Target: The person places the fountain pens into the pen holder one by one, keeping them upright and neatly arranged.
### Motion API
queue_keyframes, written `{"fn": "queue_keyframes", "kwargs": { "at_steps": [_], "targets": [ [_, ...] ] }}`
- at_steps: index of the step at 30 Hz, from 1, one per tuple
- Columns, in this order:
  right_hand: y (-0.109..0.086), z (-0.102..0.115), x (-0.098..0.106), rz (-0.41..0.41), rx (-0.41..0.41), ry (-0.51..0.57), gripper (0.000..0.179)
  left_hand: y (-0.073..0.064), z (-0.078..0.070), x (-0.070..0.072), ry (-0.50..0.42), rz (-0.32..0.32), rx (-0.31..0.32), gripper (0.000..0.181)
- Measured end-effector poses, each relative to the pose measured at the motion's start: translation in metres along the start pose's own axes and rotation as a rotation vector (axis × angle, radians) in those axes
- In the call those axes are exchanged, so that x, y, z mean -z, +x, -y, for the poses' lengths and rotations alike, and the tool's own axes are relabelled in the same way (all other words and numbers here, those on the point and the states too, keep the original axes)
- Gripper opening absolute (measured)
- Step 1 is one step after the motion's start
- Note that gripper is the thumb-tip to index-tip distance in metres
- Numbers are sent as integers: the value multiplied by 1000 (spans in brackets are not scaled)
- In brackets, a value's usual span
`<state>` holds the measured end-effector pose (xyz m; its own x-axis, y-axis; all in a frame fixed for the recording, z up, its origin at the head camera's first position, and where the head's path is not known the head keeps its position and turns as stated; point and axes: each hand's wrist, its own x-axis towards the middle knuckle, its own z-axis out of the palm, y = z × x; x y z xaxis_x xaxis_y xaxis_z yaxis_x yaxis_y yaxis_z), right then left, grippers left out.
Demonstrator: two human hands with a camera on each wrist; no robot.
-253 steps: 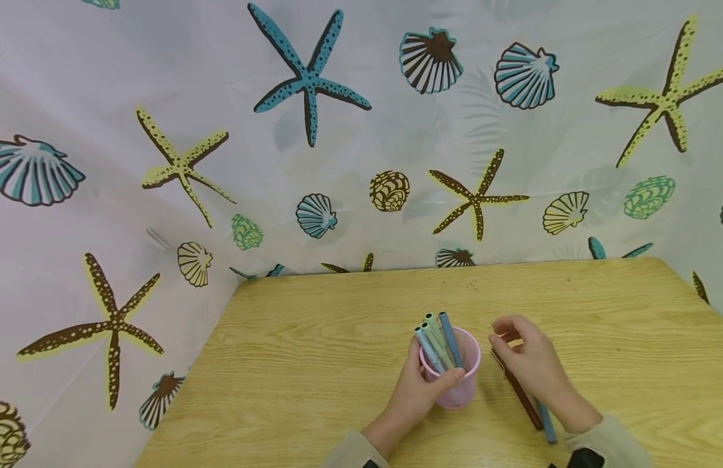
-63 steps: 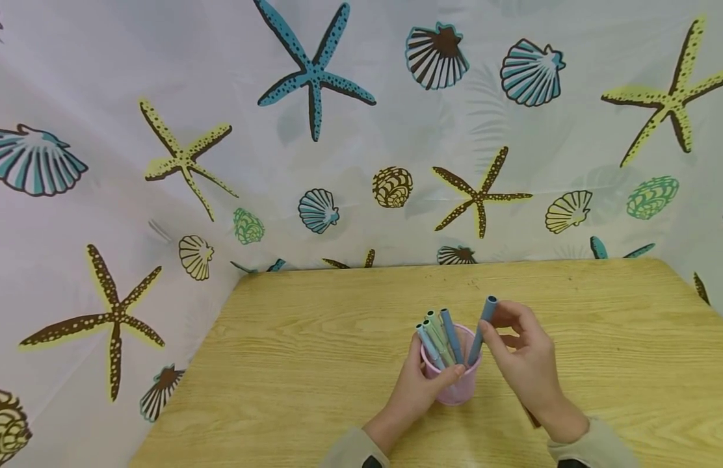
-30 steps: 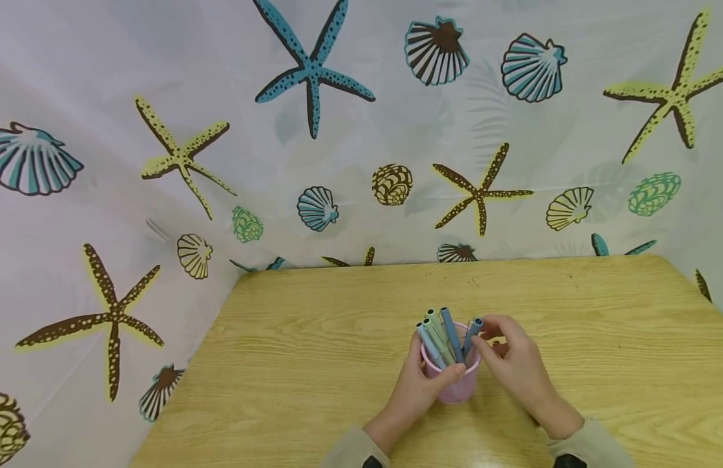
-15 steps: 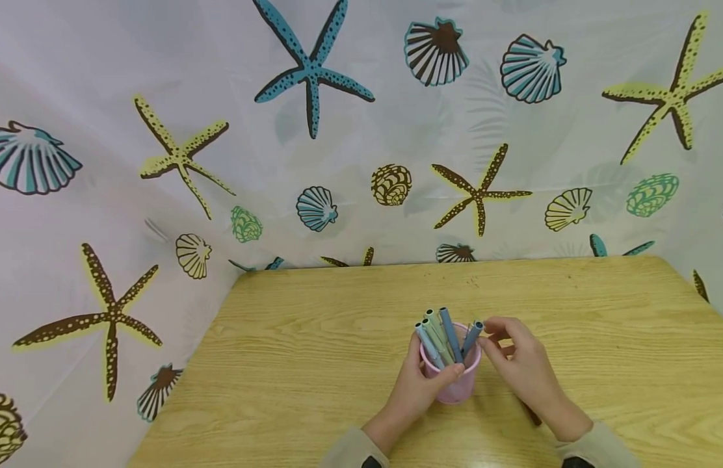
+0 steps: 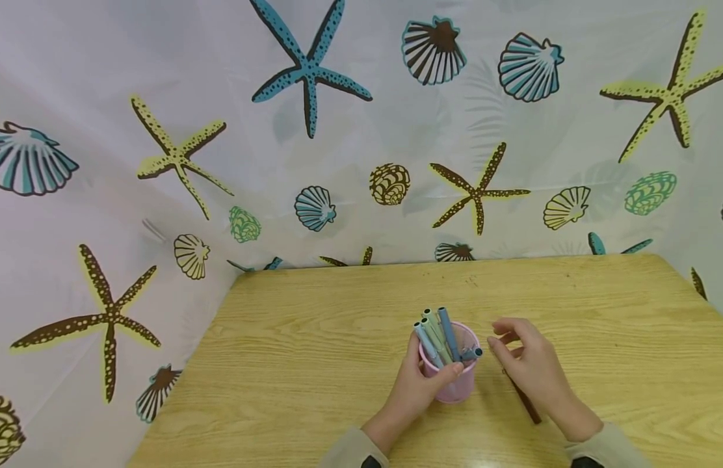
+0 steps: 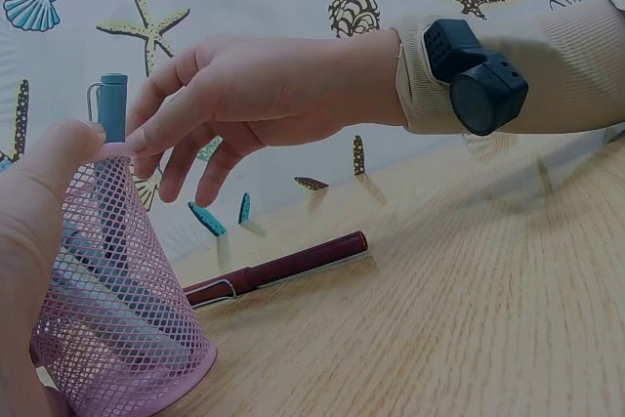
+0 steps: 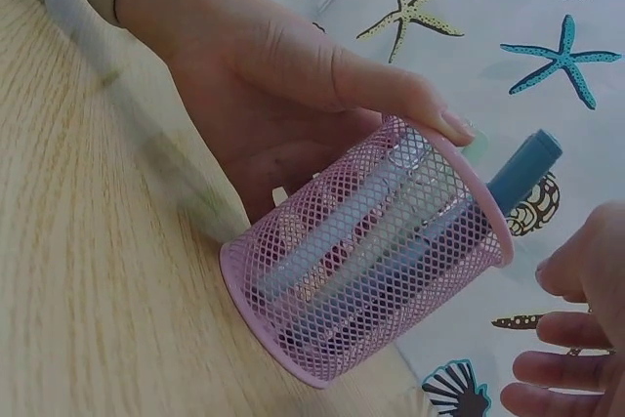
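My left hand [image 5: 417,390] grips the pink mesh pen cup [image 5: 458,391], thumb over the near rim. Inside stand a light blue pen [image 5: 427,344], green pens [image 5: 436,337] and a blue pen [image 5: 448,330]. Another blue pen [image 5: 471,354] leans low against the right side of the rim. Just right of the cup, my right hand [image 5: 534,361] hovers with loosely bent fingers and nothing in them. Below it a dark red pen [image 5: 526,403] lies on the table, partly covered by the hand; its metal clip shows in the left wrist view.
The wooden table [image 5: 315,364] reaches back to a white curtain [image 5: 350,149] printed with starfish and shells. More of this curtain hangs at the left and right sides. A dark device [image 6: 479,80] is strapped at the right sleeve.
A blue pen that lay beside the dark red one was lifted into the cup by my right hand and let go; it has tipped onto the rim. The right hand has drawn back right.
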<state>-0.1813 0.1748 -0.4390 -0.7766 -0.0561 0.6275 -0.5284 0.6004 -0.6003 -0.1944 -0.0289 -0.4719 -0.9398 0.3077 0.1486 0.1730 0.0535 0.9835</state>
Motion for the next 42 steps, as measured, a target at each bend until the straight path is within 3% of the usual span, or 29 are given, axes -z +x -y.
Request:
{"fn": "queue_keyframes", "kwargs": {
  "at_steps": [15, 32, 42],
  "targets": [
    [2, -4, 6, 168, -243, -92, 21, 2, -5, 1, 3, 3, 26, 77],
    [-1, -16, 5, 383, -419, -199, 35, 1, -4, 1, 27, -7, 38, 77],
    [-5, -20, 6, 443, -474, -218, 36, -1, -4, 0, 6, -6, 28, 78]
  ]
}}
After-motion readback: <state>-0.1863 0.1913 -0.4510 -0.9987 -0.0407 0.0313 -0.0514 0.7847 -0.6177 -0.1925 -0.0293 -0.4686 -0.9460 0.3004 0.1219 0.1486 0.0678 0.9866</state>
